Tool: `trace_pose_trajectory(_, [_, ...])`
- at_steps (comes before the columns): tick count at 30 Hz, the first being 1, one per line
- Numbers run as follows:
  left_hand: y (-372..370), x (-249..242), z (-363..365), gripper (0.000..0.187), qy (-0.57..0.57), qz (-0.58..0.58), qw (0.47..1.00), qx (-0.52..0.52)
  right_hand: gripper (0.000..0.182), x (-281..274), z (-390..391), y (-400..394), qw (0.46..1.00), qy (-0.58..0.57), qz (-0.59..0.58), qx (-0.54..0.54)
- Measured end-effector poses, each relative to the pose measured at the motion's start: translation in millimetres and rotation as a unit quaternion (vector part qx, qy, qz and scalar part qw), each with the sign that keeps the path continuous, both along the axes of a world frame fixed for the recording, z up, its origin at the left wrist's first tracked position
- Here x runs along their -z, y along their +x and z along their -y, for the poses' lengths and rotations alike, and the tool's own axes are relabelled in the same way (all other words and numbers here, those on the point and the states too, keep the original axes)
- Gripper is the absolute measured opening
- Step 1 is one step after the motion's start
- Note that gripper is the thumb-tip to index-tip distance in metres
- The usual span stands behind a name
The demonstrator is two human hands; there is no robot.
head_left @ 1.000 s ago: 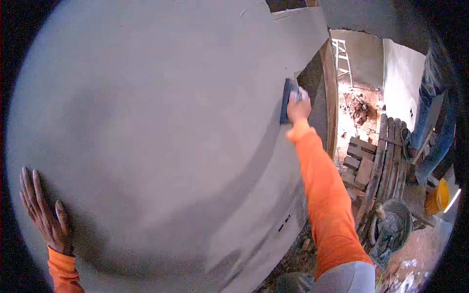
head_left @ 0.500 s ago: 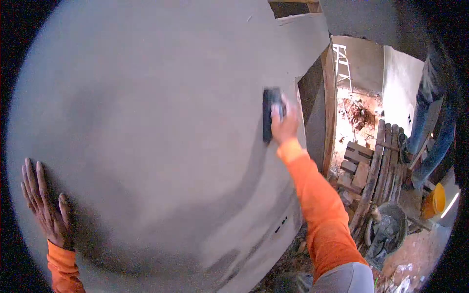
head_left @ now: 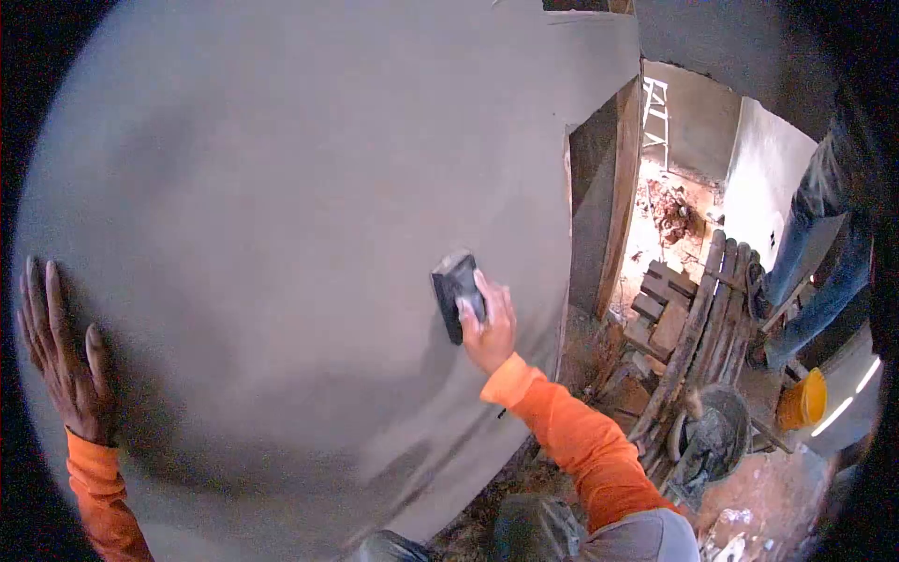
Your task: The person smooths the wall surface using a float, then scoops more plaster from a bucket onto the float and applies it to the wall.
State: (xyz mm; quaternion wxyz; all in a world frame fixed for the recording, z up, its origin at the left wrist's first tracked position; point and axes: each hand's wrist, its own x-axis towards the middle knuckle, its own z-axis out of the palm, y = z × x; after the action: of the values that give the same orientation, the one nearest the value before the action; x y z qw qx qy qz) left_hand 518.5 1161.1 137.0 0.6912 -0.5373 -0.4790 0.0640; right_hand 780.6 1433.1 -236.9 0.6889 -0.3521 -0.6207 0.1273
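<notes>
Right hand (head_left: 489,330) grasping dark float (head_left: 457,292), pressed on grey plastered wall (head_left: 281,206); left hand (head_left: 58,361) released, flat on wall.

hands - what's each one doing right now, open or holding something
Left hand: open, fingers spread, palm flat on the plastered wall.
Right hand: shut on the dark float, pressing it against the wall.

Grey plaster wall (head_left: 281,187), dark grey float (head_left: 456,292), orange sleeves (head_left: 571,436), yellow bucket (head_left: 802,401)
</notes>
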Motion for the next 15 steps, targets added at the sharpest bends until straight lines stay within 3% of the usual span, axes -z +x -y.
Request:
trace_pose_trajectory(2, [-2.6, -4.9, -0.3, 0.054, -0.008, -0.02, 1.0, 0.007, 0.042, -31.1, -41.5, 3.1, 0.989, 0.106, 0.02, 0.105])
trace_pose_trajectory(5, [-10.1, -5.2, 2.4, 0.053, -0.02, -0.023, 1.0, 0.002, 0.04, -108.5, -150.2, 61.2, 0.985, -0.013, -0.119, 0.125])
trace_pose_trajectory(6, [-12.8, -5.1, 4.3, 0.052, -0.029, -0.012, 0.999, -0.01, 0.044, -113.1, -177.7, 81.7, 0.982, -0.039, -0.1, 0.154])
trace_pose_trajectory(7, [-15.9, -6.4, 4.2, 0.052, -0.029, -0.011, 0.999, -0.013, 0.046, -109.4, -190.5, 86.6, 0.976, -0.092, -0.125, 0.154])
trace_pose_trajectory(8, [-17.8, -5.7, 5.2, 0.052, -0.03, -0.014, 0.999, -0.013, 0.037, -95.3, -199.3, 80.5, 0.959, 0.015, -0.129, 0.252])
trace_pose_trajectory(10, [-20.6, -5.6, 5.7, 0.053, -0.03, -0.019, 0.999, -0.006, 0.036, -42.1, -209.2, 80.0, 0.959, -0.057, -0.129, 0.244])
trace_pose_trajectory(11, [-21.8, -4.6, 5.7, 0.053, -0.03, -0.023, 0.999, -0.003, 0.033, 0.1, -205.7, 76.6, 0.946, -0.186, -0.202, 0.17])
trace_pose_trajectory(12, [-21.6, -4.9, 5.5, 0.053, -0.029, -0.026, 0.999, 0.0, 0.032, 28.7, -178.3, 74.3, 0.941, -0.259, -0.164, 0.146])
trace_pose_trajectory(13, [-21.8, -4.2, 6.5, 0.053, -0.029, -0.028, 0.999, 0.001, 0.03, 98.2, -166.8, 64.9, 0.949, -0.237, 0.047, 0.201])
trace_pose_trajectory(14, [-21.7, -4.4, 7.4, 0.053, -0.027, -0.032, 0.999, 0.001, 0.029, 166.7, -155.3, 55.6, 0.889, -0.177, 0.282, 0.314])
trace_pose_trajectory(15, [-23.0, -2.7, 6.6, 0.054, -0.027, -0.034, 0.999, 0.004, 0.027, 233.8, -143.6, 46.3, 0.8, -0.081, 0.429, 0.412])
